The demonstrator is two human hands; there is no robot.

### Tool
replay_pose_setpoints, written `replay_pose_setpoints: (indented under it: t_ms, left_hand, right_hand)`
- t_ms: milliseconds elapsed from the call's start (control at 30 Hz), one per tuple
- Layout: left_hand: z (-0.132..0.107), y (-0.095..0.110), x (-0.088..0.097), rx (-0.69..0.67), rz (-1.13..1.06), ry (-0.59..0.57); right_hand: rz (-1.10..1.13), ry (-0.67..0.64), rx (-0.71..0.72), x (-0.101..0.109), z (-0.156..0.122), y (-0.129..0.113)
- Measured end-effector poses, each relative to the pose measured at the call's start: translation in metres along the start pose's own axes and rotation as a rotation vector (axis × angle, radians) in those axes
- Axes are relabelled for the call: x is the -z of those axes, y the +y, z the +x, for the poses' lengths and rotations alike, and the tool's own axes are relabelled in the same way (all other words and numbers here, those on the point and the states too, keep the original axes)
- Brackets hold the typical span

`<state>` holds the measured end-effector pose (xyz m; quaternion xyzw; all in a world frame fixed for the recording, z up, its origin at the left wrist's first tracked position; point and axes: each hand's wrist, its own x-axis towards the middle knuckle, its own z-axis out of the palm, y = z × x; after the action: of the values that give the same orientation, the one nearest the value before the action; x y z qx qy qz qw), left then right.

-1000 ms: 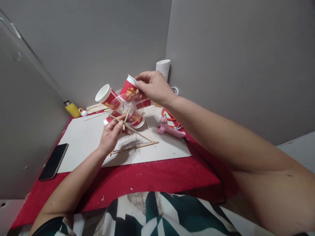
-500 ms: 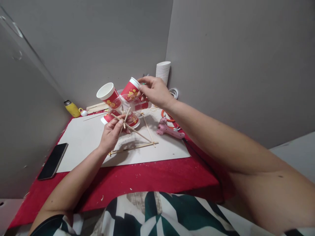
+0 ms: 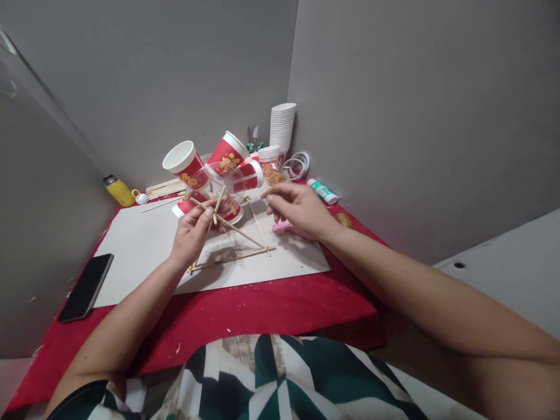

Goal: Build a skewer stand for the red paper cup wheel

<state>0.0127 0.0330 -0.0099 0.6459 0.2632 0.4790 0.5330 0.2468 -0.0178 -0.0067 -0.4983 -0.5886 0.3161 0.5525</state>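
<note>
My left hand (image 3: 192,233) is closed around crossed wooden sticks (image 3: 236,227), pinching them where they meet above a stick frame standing on the white board (image 3: 135,239). Behind those sticks is a round, clear plastic wheel (image 3: 238,178) with several red-and-white paper cups (image 3: 227,156) around it, tilted different ways. My right hand (image 3: 300,211) hovers over the board, right of the frame, holding nothing, its fingers loosely bent and apart. Partly hidden beneath it lies a pink glue gun (image 3: 282,227).
A white cup stack (image 3: 282,128), a coiled cable (image 3: 296,166) and a green-and-white tube (image 3: 322,191) are at the back right. A phone (image 3: 86,287) lies at left. A yellow bottle (image 3: 118,191) and loose sticks (image 3: 166,188) are along the back left.
My right hand has let go of the upper red cup and moved down and right, over the glue gun. My left hand keeps its grip on the sticks. The view has shifted slightly.
</note>
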Motion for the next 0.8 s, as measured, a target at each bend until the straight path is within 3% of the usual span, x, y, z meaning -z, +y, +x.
replay_pose_setpoints:
  t_ms: [100, 200, 533, 800]
  left_hand:
    - [0.001, -0.001, 0.001, -0.002, 0.003, 0.002]
    - [0.002, -0.003, 0.001, -0.008, -0.008, -0.007]
    - [0.002, -0.003, 0.001, -0.001, -0.024, 0.003]
    - [0.001, 0.0, 0.003, 0.002, 0.062, 0.037]
  right_hand:
    - [-0.193, -0.219, 0.048, -0.002, -0.015, 0.013]
    - [-0.373, -0.315, 0.101, -0.004, -0.022, 0.021]
    - [-0.557, -0.388, 0.032, -0.014, -0.03, 0.032]
    - [-0.674, -0.427, 0.071, -0.011, -0.029, 0.012]
